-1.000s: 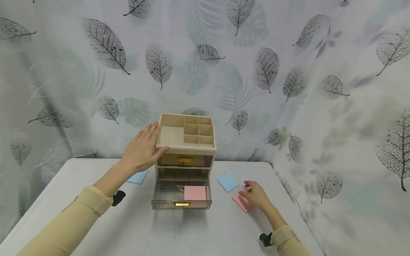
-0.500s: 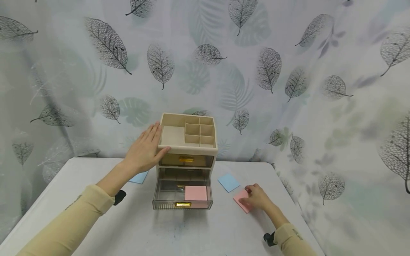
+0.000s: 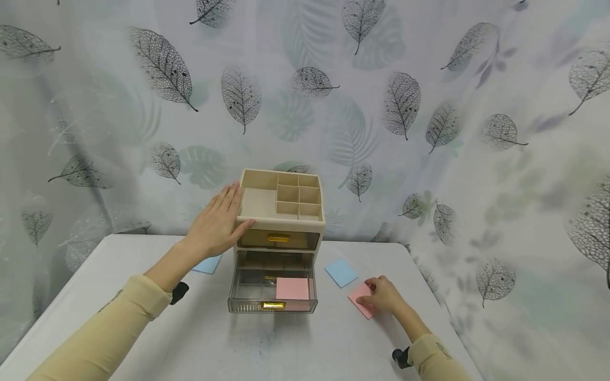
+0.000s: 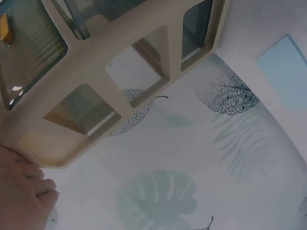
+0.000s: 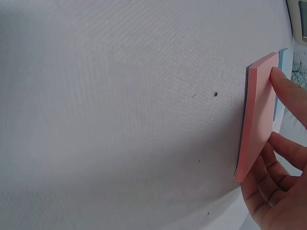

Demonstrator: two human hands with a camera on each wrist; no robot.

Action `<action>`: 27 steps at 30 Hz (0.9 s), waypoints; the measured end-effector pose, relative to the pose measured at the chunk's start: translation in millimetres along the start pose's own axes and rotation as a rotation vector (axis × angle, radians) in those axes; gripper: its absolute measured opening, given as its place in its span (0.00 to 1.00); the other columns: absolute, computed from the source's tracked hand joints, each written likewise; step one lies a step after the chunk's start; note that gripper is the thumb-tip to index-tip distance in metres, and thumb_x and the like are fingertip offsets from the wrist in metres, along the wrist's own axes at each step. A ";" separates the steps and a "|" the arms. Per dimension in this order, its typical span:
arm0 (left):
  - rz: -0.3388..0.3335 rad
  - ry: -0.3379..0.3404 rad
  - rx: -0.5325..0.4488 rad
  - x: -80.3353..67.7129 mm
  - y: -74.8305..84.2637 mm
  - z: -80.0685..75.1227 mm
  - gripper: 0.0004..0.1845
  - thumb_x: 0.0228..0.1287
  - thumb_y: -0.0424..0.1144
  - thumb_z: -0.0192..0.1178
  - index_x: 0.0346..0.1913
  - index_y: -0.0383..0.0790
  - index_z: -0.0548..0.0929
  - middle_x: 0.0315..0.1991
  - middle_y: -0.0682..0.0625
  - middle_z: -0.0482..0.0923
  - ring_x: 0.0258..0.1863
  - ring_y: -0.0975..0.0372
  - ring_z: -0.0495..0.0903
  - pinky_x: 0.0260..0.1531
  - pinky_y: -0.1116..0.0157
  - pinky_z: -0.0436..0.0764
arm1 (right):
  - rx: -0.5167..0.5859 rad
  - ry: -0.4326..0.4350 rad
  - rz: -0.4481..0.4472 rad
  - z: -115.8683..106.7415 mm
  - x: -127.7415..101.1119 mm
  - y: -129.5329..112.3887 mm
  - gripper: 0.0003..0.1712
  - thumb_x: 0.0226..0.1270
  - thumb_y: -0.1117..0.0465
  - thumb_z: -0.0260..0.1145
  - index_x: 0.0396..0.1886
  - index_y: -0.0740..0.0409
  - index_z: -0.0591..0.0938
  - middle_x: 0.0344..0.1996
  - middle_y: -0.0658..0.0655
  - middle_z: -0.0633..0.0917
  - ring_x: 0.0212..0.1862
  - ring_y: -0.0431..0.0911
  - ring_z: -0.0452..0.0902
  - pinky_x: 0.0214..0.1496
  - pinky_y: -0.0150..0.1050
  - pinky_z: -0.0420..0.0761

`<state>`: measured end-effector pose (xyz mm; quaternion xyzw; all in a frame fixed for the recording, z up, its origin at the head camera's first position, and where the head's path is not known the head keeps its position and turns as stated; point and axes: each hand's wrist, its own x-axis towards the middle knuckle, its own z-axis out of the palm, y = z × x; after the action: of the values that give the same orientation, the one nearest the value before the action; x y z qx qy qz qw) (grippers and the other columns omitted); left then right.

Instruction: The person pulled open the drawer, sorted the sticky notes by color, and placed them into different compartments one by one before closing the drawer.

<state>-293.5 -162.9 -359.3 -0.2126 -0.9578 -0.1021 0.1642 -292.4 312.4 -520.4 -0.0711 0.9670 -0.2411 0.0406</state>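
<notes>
A cream desktop organizer [image 3: 281, 225] stands at the table's back, its lower clear drawer [image 3: 248, 291] pulled out. Inside that drawer lies a pink sticky note pad [image 3: 292, 289]. My left hand [image 3: 214, 225] rests along the organizer's upper left side, fingers straight and thumb at the front. In the left wrist view, the organizer's windowed side [image 4: 100, 91] shows beside the hand [image 4: 24, 191]. To the right, my right hand [image 3: 383, 296] holds another pink sticky note pad [image 3: 359, 300] by thumb and fingers. The right wrist view shows this pad [image 5: 259, 117] on or very near the table.
A blue sticky note pad [image 3: 341, 272] lies between the organizer and my right hand. Another blue pad [image 3: 207, 264] is partly hidden behind my left forearm. The organizer's top tray [image 3: 259, 203] has several compartments. A leaf-patterned curtain [image 3: 295, 121] hangs behind the white table [image 3: 267, 349].
My right hand has lowered slightly, and its thumb and fingers have closed in on the pink pad. The left hand stays on the organizer. The head view has shifted slightly.
</notes>
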 end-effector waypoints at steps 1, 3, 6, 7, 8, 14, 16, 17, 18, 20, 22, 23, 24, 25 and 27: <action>0.000 -0.001 -0.001 0.1 0.1 0.1 0.48 0.81 0.62 0.45 0.82 0.27 0.41 0.84 0.34 0.36 0.83 0.43 0.39 0.80 0.43 0.47 | 0.005 0.001 0.004 0.0 -0.2 0.1 0.35 0.54 0.54 0.84 0.57 0.71 0.83 0.40 0.59 0.79 0.42 0.49 0.74 0.49 0.49 0.80; -0.001 0.000 0.002 0.4 0.1 0.5 0.48 0.81 0.61 0.45 0.82 0.27 0.41 0.84 0.35 0.36 0.83 0.43 0.39 0.80 0.43 0.48 | 0.019 0.004 0.011 -0.1 -0.9 0.1 0.36 0.54 0.54 0.84 0.57 0.71 0.82 0.41 0.59 0.79 0.43 0.50 0.75 0.50 0.50 0.81; -0.002 0.003 0.005 0.6 0.2 1.1 0.48 0.81 0.61 0.45 0.82 0.27 0.41 0.84 0.35 0.36 0.83 0.43 0.39 0.80 0.43 0.48 | 0.051 0.008 0.026 0.1 -1.4 0.4 0.36 0.54 0.55 0.84 0.57 0.71 0.81 0.43 0.60 0.80 0.44 0.51 0.76 0.51 0.52 0.82; -0.003 0.003 0.005 0.6 0.3 1.2 0.48 0.81 0.61 0.45 0.82 0.27 0.41 0.84 0.35 0.36 0.83 0.43 0.39 0.80 0.43 0.48 | 0.060 0.012 0.028 0.7 -1.0 1.0 0.37 0.53 0.55 0.84 0.57 0.72 0.81 0.43 0.60 0.80 0.44 0.51 0.76 0.51 0.52 0.82; -0.003 0.003 0.005 0.7 0.3 1.3 0.48 0.81 0.61 0.45 0.82 0.27 0.41 0.84 0.35 0.36 0.83 0.43 0.39 0.80 0.42 0.49 | 0.070 0.014 0.033 1.2 -0.6 1.6 0.37 0.53 0.56 0.85 0.57 0.72 0.80 0.44 0.61 0.81 0.45 0.51 0.76 0.52 0.52 0.82; -0.006 0.000 0.004 0.6 0.9 0.7 0.48 0.82 0.61 0.44 0.82 0.27 0.41 0.84 0.35 0.34 0.83 0.43 0.38 0.80 0.42 0.49 | 0.113 0.029 0.042 1.9 0.8 1.3 0.37 0.51 0.58 0.86 0.56 0.71 0.78 0.44 0.61 0.82 0.44 0.52 0.77 0.51 0.52 0.82; -0.003 0.003 0.007 0.6 1.3 0.7 0.48 0.82 0.61 0.44 0.82 0.27 0.42 0.84 0.34 0.36 0.83 0.42 0.39 0.79 0.42 0.49 | 0.123 0.034 0.048 1.8 0.5 0.6 0.37 0.51 0.58 0.86 0.54 0.70 0.78 0.42 0.60 0.81 0.43 0.52 0.76 0.49 0.50 0.82; -0.001 0.005 0.009 0.7 1.4 0.8 0.48 0.82 0.61 0.45 0.82 0.27 0.42 0.84 0.34 0.36 0.83 0.42 0.39 0.79 0.42 0.50 | 0.127 0.037 0.050 1.9 0.5 0.5 0.36 0.50 0.58 0.86 0.54 0.70 0.78 0.42 0.60 0.81 0.43 0.51 0.76 0.48 0.49 0.82; 0.000 0.008 0.009 0.7 1.5 1.0 0.48 0.82 0.61 0.45 0.82 0.27 0.42 0.84 0.34 0.37 0.83 0.42 0.39 0.79 0.42 0.49 | 0.129 0.040 0.051 2.1 0.6 0.7 0.36 0.50 0.59 0.86 0.53 0.70 0.77 0.41 0.60 0.80 0.42 0.51 0.75 0.47 0.48 0.81; 0.001 0.011 0.008 0.7 1.6 1.1 0.48 0.82 0.61 0.45 0.82 0.27 0.42 0.84 0.33 0.38 0.83 0.42 0.39 0.80 0.42 0.49 | 0.130 0.049 0.056 2.6 0.9 1.2 0.34 0.50 0.59 0.86 0.51 0.69 0.77 0.39 0.59 0.79 0.41 0.50 0.74 0.44 0.46 0.79; 0.000 0.011 0.007 0.7 1.5 1.2 0.48 0.81 0.61 0.45 0.82 0.27 0.42 0.84 0.33 0.38 0.83 0.42 0.39 0.80 0.42 0.49 | 0.133 0.059 0.056 2.6 0.9 1.5 0.33 0.50 0.60 0.86 0.50 0.67 0.77 0.39 0.58 0.79 0.40 0.50 0.73 0.43 0.44 0.78; -0.001 0.012 0.007 0.6 1.5 1.3 0.48 0.81 0.61 0.45 0.82 0.26 0.42 0.84 0.33 0.38 0.83 0.42 0.39 0.80 0.43 0.48 | 0.136 0.065 0.052 2.4 0.8 1.9 0.32 0.51 0.60 0.85 0.50 0.67 0.77 0.39 0.58 0.79 0.40 0.50 0.74 0.42 0.43 0.78; -0.003 0.010 0.005 0.5 1.5 1.2 0.48 0.81 0.61 0.45 0.82 0.26 0.43 0.84 0.33 0.38 0.83 0.42 0.39 0.80 0.43 0.48 | 0.140 0.071 0.048 2.0 0.6 2.0 0.31 0.51 0.61 0.85 0.50 0.67 0.78 0.39 0.58 0.79 0.41 0.50 0.74 0.42 0.44 0.78; -0.005 0.009 0.005 0.5 1.5 1.2 0.48 0.81 0.61 0.45 0.82 0.26 0.43 0.84 0.33 0.38 0.83 0.42 0.39 0.80 0.43 0.48 | 0.139 0.076 0.044 1.6 0.2 2.2 0.31 0.52 0.61 0.85 0.50 0.67 0.78 0.40 0.59 0.79 0.41 0.51 0.75 0.42 0.44 0.79; -0.009 0.006 0.005 0.4 1.6 1.2 0.48 0.81 0.61 0.46 0.82 0.26 0.43 0.84 0.34 0.37 0.83 0.43 0.38 0.80 0.43 0.47 | 0.143 0.083 0.035 0.3 -0.9 2.4 0.29 0.53 0.62 0.84 0.51 0.67 0.79 0.42 0.59 0.80 0.42 0.51 0.76 0.43 0.44 0.80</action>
<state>-293.5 -161.0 -360.0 -0.2075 -0.9585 -0.1012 0.1672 -291.8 314.5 -521.7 -0.0409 0.9493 -0.3116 0.0098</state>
